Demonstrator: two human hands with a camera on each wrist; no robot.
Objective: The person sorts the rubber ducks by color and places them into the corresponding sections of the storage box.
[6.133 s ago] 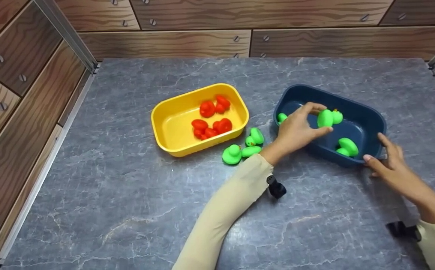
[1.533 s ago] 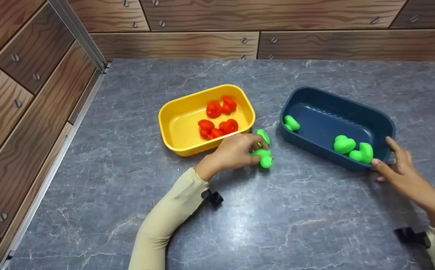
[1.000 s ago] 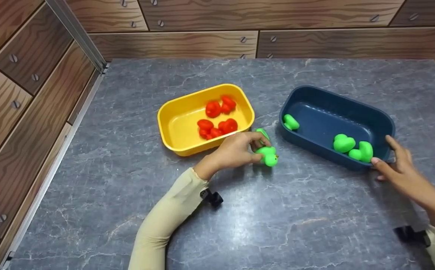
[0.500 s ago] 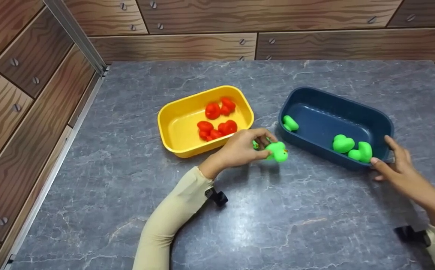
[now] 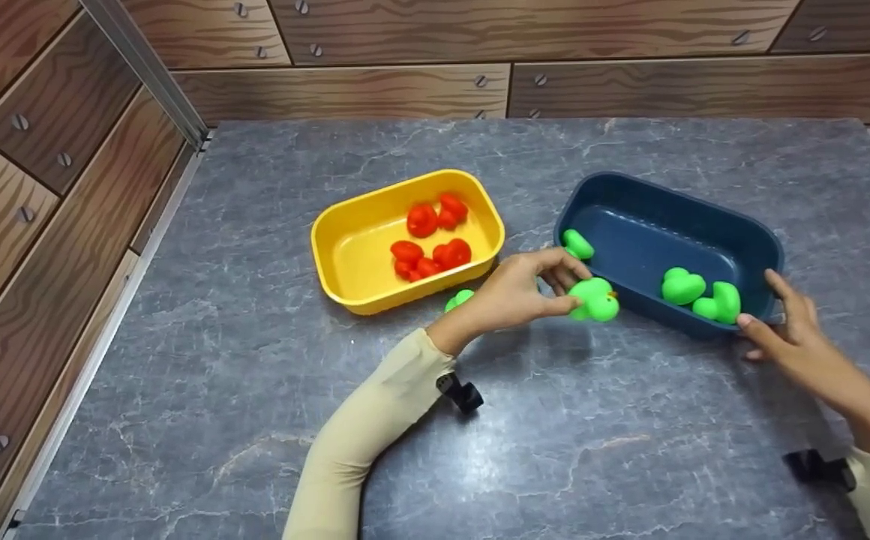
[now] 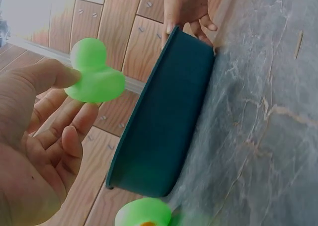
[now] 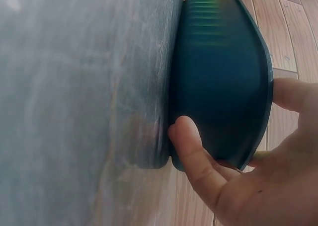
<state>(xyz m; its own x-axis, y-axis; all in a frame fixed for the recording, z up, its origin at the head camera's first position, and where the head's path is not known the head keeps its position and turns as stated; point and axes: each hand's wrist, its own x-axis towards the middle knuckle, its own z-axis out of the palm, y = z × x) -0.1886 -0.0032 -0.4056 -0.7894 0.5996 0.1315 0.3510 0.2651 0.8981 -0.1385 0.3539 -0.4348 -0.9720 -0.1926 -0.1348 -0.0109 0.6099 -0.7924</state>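
My left hand (image 5: 521, 289) pinches a green rubber duck (image 5: 596, 299) between thumb and fingers. In the head view the duck overlaps the near wall of the blue bin (image 5: 634, 236); the left wrist view has it raised off the table. Three green ducks lie inside that bin, one (image 5: 577, 244) at the left end and two near its right front corner. My right hand (image 5: 799, 330) holds the bin's right front corner, thumb at the near rim and fingers round the end. Another green duck (image 5: 458, 300) sits on the table, partly hidden behind my left hand.
A yellow bin (image 5: 352, 262) with several red ducks (image 5: 421, 220) stands left of the blue one. At the bottom of the left wrist view shows a green duck (image 6: 143, 213) with an orange beak. Wood-patterned panels (image 5: 390, 94) border the grey marbled table (image 5: 255, 360).
My left hand has lifted a green duck from beside the yellow bin and carried it right to the blue bin. Earlier it held another duck over the blue bin. The right hand stays put.
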